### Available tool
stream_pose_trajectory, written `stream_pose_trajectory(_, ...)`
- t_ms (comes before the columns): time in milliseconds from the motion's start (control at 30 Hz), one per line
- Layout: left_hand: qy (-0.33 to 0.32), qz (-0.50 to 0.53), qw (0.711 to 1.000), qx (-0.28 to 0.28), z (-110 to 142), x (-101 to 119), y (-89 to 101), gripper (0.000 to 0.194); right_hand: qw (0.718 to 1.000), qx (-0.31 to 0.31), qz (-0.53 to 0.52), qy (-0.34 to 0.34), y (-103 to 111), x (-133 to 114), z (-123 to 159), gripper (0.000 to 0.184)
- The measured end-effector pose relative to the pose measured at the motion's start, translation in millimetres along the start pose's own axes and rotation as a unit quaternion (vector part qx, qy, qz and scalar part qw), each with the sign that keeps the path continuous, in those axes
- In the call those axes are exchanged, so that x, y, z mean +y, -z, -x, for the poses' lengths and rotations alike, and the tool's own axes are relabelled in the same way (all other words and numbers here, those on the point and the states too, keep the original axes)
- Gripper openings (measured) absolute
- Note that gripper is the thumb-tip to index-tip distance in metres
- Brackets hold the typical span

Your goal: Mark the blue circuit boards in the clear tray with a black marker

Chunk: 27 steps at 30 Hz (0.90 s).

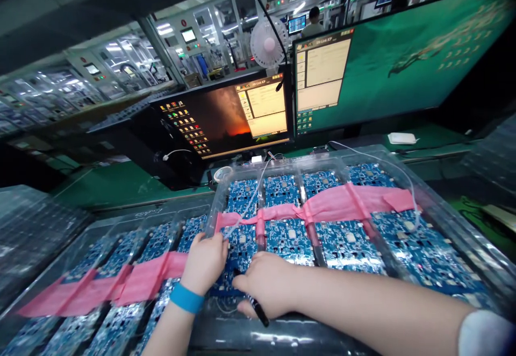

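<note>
A clear plastic tray (pixel 451 221) holds several blue circuit boards (pixel 350 243) crossed by a pink strip (pixel 342 203). My left hand (pixel 205 263), with a blue wristband, is closed on the left edge of the leftmost board (pixel 242 248) in that tray. My right hand (pixel 268 286) rests on the near end of the same board, closed round a black pen (pixel 256 307) that points toward me. A thin white cable (pixel 252 200) runs down to the board by my left hand.
A second clear tray (pixel 60 254) of blue boards with a pink strip (pixel 100 286) lies to the left. Two monitors (pixel 226 116) (pixel 387 55) stand behind on a green bench, with a small fan (pixel 268 41) between. A person sits far back.
</note>
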<state>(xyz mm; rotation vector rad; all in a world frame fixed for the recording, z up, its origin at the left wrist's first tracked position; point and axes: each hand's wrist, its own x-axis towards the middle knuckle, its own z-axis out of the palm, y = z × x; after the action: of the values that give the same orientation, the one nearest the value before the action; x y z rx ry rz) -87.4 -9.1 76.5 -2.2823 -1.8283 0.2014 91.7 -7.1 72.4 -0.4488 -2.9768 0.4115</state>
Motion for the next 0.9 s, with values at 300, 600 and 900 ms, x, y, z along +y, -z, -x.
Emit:
stream_pose_trajectory(300, 0.034, 0.09, 0.995, 0.022, -7.0, 11.8, 19.0, 0.031, 0.998, 0.06, -0.019, 0.004, 17.7, -9.6, 28.2, 0.036)
stream_pose_trajectory(600, -0.053, 0.209, 0.976, -0.029, -42.0, 89.5, 23.7, 0.017, 0.962, 0.143, -0.146, -0.183, 11.8, -14.2, 149.2, 0.042)
stream_pose_trajectory(900, -0.027, 0.19, 0.981, -0.043, -46.1, 87.9, 9.2, 0.018, 0.927, 0.182, -0.201, -0.259, 7.2, -11.3, 178.0, 0.041)
